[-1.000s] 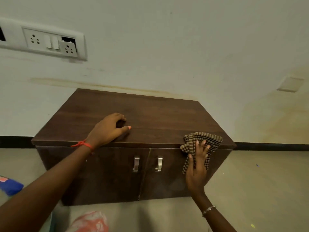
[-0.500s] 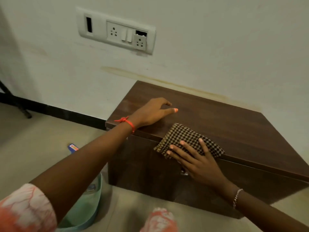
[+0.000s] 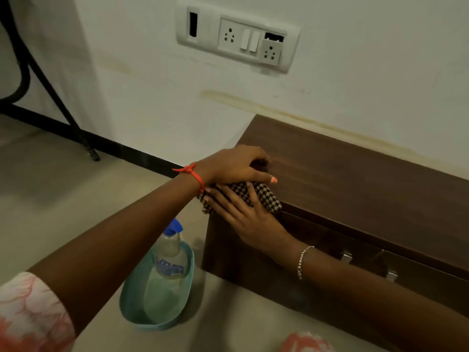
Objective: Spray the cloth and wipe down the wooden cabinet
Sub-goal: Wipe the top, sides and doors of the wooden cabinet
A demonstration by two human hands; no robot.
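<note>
Pressing the checked cloth [image 3: 256, 196] flat against the front top edge of the wooden cabinet [image 3: 355, 179], at its left corner, with the right hand [image 3: 243, 217] spread wide, fingers splayed over the fabric rather than curled around it. Resting the left hand [image 3: 236, 166] on the cabinet top just above the cloth, fingers loosely bent, empty, apparently bracing.

Soft, light and limp, that cloth, judging by its folds: likely to bunch or slide under the palm unless pressed evenly, and best taken by pinching a bunched edge or kept pinned under a flat palm. Hard and smooth, the cabinet surface, so probably little drag.

Standing upright in a teal tub [image 3: 132, 308] on the floor, just left of the cabinet's left side: a spray bottle [image 3: 170, 255] with a blue nozzle, untouched now. Likely slick if wet; best gripped round the neck.
</note>
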